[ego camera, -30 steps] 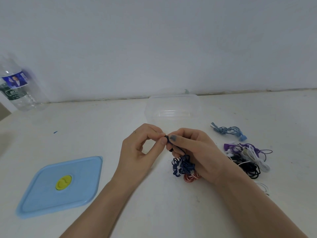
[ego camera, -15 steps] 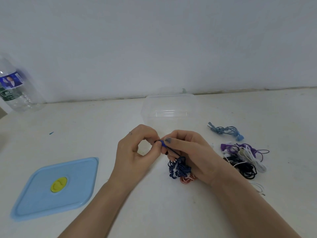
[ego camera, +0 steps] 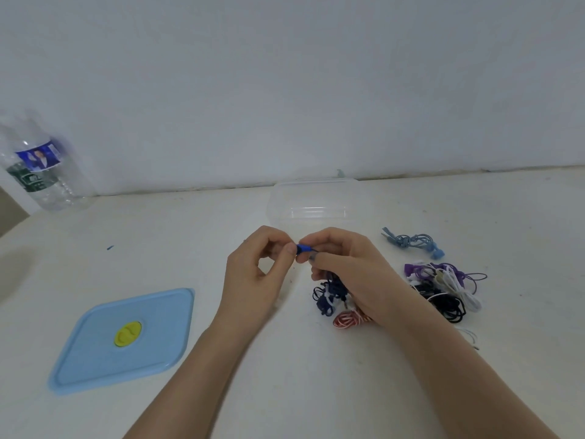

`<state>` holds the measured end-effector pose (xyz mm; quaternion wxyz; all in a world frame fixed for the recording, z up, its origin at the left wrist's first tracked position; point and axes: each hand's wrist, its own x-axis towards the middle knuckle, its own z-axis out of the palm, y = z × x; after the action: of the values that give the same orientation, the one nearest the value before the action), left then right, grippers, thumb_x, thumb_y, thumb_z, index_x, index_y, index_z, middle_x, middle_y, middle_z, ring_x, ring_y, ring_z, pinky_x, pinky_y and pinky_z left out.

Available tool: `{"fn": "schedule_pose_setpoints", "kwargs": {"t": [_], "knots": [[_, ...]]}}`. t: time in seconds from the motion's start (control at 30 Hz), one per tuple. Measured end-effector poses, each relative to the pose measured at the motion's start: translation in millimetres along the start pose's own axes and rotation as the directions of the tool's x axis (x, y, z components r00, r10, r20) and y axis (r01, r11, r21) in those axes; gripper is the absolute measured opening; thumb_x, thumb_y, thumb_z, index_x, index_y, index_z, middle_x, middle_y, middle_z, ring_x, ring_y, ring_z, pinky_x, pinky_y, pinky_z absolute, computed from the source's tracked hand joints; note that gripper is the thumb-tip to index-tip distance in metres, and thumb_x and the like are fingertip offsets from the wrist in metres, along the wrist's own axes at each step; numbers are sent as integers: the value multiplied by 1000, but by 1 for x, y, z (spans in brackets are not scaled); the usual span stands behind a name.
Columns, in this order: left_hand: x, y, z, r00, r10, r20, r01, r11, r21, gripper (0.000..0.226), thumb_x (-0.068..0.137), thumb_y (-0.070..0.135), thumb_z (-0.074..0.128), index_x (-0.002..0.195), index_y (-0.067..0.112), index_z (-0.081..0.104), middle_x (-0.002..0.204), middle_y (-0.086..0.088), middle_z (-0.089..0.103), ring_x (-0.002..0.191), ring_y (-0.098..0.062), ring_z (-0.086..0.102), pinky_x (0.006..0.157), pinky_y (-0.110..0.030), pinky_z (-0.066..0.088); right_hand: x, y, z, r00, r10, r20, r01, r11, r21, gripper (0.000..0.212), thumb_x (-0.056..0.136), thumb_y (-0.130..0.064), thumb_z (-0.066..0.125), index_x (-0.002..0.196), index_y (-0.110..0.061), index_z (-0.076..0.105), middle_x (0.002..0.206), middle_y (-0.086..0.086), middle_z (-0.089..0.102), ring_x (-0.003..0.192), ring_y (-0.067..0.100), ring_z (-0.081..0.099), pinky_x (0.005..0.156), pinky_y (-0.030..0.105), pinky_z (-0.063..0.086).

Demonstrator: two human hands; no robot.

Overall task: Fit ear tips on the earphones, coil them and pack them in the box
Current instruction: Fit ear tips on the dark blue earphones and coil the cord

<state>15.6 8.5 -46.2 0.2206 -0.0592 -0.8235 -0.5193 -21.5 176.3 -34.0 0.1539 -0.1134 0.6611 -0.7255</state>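
Earbud [ego camera: 303, 248] pinched between both hands, directly ahead of the fingertips, long axis running left to right.

Left hand [ego camera: 256, 280] pinches its left end, thumb and forefinger together; right hand [ego camera: 348, 274] clamps its right end, other fingers curled round the dark blue cable [ego camera: 327, 294] hanging below. Clear box [ego camera: 316, 201] lies just beyond the knuckles. Ear tip itself is hidden by the left fingertips; seating cannot be told.

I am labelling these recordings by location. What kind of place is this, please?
Probably a plain worktable against a bare wall, at home or in a small workshop, not a factory line. It shows a scuffed white table, a water bottle, and a household food box with loose earphones beside it.
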Motion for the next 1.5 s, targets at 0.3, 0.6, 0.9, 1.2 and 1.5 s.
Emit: {"fn": "schedule_pose_setpoints", "kwargs": {"t": [0.3, 0.6, 0.9, 1.2, 1.5], "knots": [[46, 16, -19, 987, -158, 31, 154, 982, 114, 12, 105, 29, 51, 110, 27, 61, 109, 12, 67, 95, -5, 66, 69, -10, 44, 23, -52, 12, 988, 32, -152, -45, 996, -83, 19, 85, 10, 58, 90, -4, 71, 84, 18, 70, 58, 13, 51, 58, 25, 48], [99, -1, -19, 886, -398, 238, 272, 861, 430, 46, 108, 30, 37, 153, 20, 36, 141, -12, 51, 114, -22, 52, 90, -29, 38, 110, -93, 22, 909, 34, -415, -24, 999, 28, 25, 86, 12, 42, 80, -4, 60, 71, 11, 62, 59, 24, 54, 60, 33, 49], [107, -9, -14, 931, -278, 236, 122, 848, 515, 31, 103, 21, 47, 134, 12, 47, 109, -12, 68, 93, -28, 61, 77, -40, 51, 144, -58, 24, 942, 140, -304, -264, 868, -421, 31, 91, 5, 47, 116, -11, 56, 88, 10, 65, 81, 22, 71, 89, 39, 57], [111, -14, -20, 917, -305, 257, 158, 870, 467, 28, 100, 19, 45, 128, 18, 46, 92, -12, 73, 84, -32, 71, 80, -50, 59, 132, -69, 19, 959, 247, -140, -213, 298, -930, 36, 90, -5, 42, 122, -6, 58, 96, 10, 63, 86, 30, 64, 83, 36, 55], [112, -13, -17, 897, -366, 246, 240, 873, 425, 31, 101, 19, 44, 133, 19, 47, 95, -11, 75, 86, -30, 74, 73, -37, 56, 134, -59, 13, 958, 277, -79, -170, 323, -931, 35, 94, -6, 49, 125, -4, 65, 125, 15, 66, 91, 25, 53, 88, 36, 50]]}}
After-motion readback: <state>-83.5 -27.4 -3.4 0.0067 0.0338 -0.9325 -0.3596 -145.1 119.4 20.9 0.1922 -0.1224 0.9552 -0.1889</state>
